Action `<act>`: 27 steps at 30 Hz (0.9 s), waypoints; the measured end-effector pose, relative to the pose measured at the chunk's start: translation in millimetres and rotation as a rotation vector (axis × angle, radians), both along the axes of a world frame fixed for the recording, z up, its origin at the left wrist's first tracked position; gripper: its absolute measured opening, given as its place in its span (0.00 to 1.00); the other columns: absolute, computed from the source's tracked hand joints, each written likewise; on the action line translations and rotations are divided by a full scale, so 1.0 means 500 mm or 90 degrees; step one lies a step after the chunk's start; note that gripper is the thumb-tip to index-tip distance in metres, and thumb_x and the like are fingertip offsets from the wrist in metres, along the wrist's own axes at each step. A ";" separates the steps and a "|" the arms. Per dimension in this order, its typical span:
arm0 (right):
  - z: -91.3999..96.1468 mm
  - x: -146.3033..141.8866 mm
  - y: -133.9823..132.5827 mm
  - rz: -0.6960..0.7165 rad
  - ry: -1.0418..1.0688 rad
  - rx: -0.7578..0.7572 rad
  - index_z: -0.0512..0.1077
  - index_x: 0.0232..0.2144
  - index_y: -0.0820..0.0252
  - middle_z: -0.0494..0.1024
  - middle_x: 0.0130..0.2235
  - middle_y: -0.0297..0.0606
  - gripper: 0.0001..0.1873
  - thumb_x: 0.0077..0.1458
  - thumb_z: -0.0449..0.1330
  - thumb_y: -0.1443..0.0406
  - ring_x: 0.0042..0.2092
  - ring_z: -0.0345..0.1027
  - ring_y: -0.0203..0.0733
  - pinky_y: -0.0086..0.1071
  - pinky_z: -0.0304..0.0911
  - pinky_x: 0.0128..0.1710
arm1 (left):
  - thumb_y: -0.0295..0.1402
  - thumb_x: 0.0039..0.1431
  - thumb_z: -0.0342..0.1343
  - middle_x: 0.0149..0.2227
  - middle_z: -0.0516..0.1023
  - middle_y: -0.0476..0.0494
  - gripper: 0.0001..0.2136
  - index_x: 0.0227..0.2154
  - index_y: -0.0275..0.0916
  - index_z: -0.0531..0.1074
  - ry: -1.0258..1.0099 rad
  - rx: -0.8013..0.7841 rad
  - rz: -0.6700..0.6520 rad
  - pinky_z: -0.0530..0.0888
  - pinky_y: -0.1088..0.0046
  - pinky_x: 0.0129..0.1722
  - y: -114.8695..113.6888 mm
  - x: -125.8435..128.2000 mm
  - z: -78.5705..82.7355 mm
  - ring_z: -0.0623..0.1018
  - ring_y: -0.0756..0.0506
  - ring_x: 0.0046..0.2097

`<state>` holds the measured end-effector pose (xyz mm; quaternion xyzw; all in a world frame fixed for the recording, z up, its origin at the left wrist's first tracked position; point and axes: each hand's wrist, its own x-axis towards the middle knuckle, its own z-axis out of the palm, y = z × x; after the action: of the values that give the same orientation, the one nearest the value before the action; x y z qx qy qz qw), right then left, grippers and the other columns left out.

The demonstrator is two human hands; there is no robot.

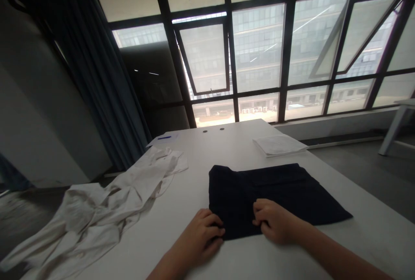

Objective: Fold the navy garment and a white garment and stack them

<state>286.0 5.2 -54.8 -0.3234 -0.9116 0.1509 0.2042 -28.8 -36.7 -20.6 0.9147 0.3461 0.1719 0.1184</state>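
while lying flat on the white table, right of lower centre in the frame, and touching both hands: a dark navy cloth. at its lower left corner, the left hand, partly closed, with fingers bent and tips against the edge; cannot tell whether gripping any fabric there. farther right, over the near part of the cloth, the right hand, curled nearly into a fist, with knuckles up; cannot tell how firmly pinching the material, if at all. spread mostly beyond the fingers, and out past the right wrist to a pointed corner at lower right. matte, smooth, faintly creased, with a rounded raised fold at the upper left corner. from left of centre down to the lower left of the frame, a heap of off-white cloth, deeply wrinkled and long in shape. right of centre, a flat white stack, four-sided, with layered edges. at upper left, a dark blue curtain, hanging in soft folds beside dark-framed glass windows.
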 end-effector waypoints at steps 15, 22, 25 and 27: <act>0.008 -0.048 -0.030 0.008 -0.036 0.036 0.71 0.30 0.58 0.74 0.36 0.36 0.05 0.58 0.58 0.68 0.41 0.65 0.41 0.35 0.59 0.44 | 0.29 0.64 0.54 0.49 0.79 0.43 0.07 0.38 0.44 0.77 -0.001 0.031 0.004 0.65 0.57 0.60 -0.002 0.025 -0.015 0.74 0.40 0.55; 0.027 -0.050 -0.008 0.020 -0.094 0.011 0.73 0.27 0.58 0.76 0.33 0.36 0.07 0.57 0.60 0.63 0.37 0.68 0.39 0.31 0.59 0.39 | 0.40 0.63 0.56 0.30 0.77 0.45 0.11 0.28 0.43 0.74 -0.139 0.016 0.162 0.70 0.63 0.46 0.110 -0.004 0.005 0.76 0.42 0.39; 0.039 -0.068 0.023 0.014 -0.100 0.001 0.72 0.23 0.58 0.74 0.27 0.35 0.14 0.58 0.59 0.60 0.30 0.65 0.37 0.31 0.56 0.33 | 0.46 0.62 0.55 0.38 0.79 0.42 0.13 0.34 0.42 0.76 -0.387 -0.030 0.376 0.71 0.62 0.48 0.214 -0.028 0.004 0.77 0.39 0.45; 0.045 -0.086 0.065 -0.036 -0.031 -0.014 0.71 0.21 0.58 0.72 0.25 0.34 0.15 0.58 0.58 0.60 0.29 0.64 0.37 0.32 0.56 0.34 | 0.46 0.66 0.47 0.43 0.79 0.39 0.17 0.41 0.40 0.75 -0.437 -0.040 0.432 0.71 0.59 0.49 0.276 -0.028 -0.017 0.77 0.38 0.49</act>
<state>243.0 37.8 -32.1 -0.3550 -0.9050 0.1471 0.1827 -43.0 101.4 -29.1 0.6362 0.5710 0.4824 0.1907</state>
